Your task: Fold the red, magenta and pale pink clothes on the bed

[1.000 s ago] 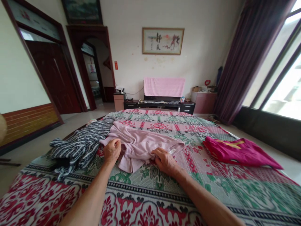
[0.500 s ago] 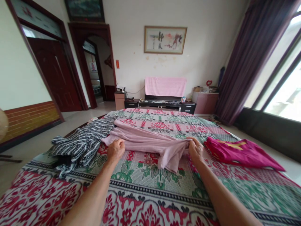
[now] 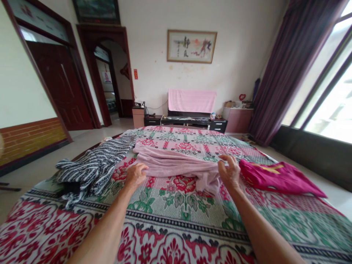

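A pale pink garment (image 3: 176, 163) lies stretched sideways across the flowered bedspread (image 3: 176, 216). My left hand (image 3: 135, 175) pinches its left edge with closed fingers. At the garment's right end my right hand (image 3: 230, 171) grips the bunched cloth, fingers curled round it. Both forearms reach forward over the bed from the near edge.
A black-and-white striped garment (image 3: 93, 167) lies crumpled to the left of my left hand. A magenta garment (image 3: 277, 176) lies folded at the right. Beyond the bed stand a low dark cabinet (image 3: 189, 123) with a pink cloth on it, dark doors at the left, and purple curtains at the right.
My right hand drew the garment's right end outward to the right, stretching it flat. Both hands then slid it a little farther up the bed.
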The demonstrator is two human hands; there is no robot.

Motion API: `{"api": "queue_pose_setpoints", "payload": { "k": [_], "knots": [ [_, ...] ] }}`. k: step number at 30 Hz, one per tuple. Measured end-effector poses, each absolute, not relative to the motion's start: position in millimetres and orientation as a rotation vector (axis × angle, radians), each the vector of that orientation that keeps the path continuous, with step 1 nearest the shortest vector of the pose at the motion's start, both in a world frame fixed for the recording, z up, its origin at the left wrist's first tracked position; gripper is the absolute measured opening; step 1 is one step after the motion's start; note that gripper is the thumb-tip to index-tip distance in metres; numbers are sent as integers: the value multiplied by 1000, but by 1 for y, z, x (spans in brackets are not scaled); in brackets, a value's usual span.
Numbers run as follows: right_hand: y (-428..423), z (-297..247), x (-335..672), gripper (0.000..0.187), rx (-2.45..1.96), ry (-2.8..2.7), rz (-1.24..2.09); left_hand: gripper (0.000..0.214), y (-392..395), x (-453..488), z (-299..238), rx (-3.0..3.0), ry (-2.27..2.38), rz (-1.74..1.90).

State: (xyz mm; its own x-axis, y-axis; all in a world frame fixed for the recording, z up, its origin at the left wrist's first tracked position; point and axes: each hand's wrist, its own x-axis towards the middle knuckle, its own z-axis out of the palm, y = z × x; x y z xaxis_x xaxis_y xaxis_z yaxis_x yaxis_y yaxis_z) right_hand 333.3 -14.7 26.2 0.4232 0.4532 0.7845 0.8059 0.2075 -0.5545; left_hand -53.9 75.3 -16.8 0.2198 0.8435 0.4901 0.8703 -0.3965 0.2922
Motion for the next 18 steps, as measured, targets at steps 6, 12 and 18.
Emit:
{"api": "queue_pose_setpoints", "payload": {
  "k": [6,12,18],
  "knots": [
    [-23,31,273,18,-1573,-1995,-162,35,73,-66,-16,-2151,-1879,-871],
    [-20,26,272,15,-1736,-2105,-151,28,75,-73,-13,-2008,-2034,-997],
    [-18,49,290,18,-1565,-2004,301,30,76,-73,2,-1925,-2144,-1724]
  ]
}}
